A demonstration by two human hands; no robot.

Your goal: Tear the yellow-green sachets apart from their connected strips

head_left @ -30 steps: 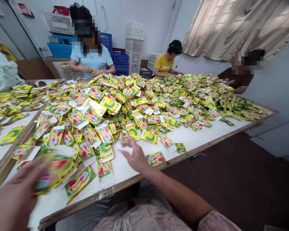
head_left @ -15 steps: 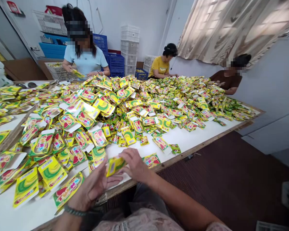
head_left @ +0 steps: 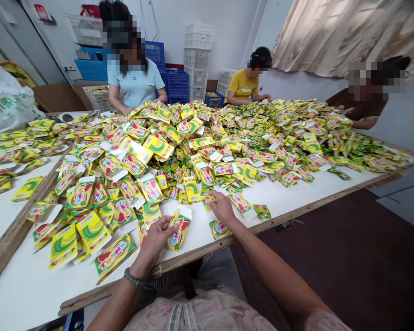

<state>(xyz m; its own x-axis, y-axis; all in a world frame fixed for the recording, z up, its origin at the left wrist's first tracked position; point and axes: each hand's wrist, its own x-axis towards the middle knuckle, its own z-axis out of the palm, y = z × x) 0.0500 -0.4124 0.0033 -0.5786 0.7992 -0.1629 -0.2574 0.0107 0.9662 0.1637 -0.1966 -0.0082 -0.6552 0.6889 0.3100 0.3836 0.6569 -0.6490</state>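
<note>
My left hand (head_left: 158, 240) grips a small yellow and green carton (head_left: 180, 232) printed with fruit. The carton's white flap stands up at its top end, and it is held tilted just above the near edge of the table. To the right, my right hand (head_left: 223, 208) reaches forward with its fingertips closed on a small yellow-green sachet (head_left: 207, 202) on the white tabletop; the fingers partly cover it. Close to that hand lie a fruit-printed carton (head_left: 219, 229), a yellow carton (head_left: 192, 189) and a green sachet (head_left: 262, 211).
A heap of cartons and sachets (head_left: 165, 133) spreads over the table (head_left: 283, 202). A wooden strip (head_left: 17, 225) runs along the left. Across the table are a person in light blue (head_left: 136, 82), another in yellow (head_left: 244, 85) and a third in brown (head_left: 352, 103). Stacked crates (head_left: 198, 59) stand behind.
My right hand has left the carton and moved forward and right to the sachet. My left hand now holds the carton with its fruit face and open flap showing. The view has shifted left.
</note>
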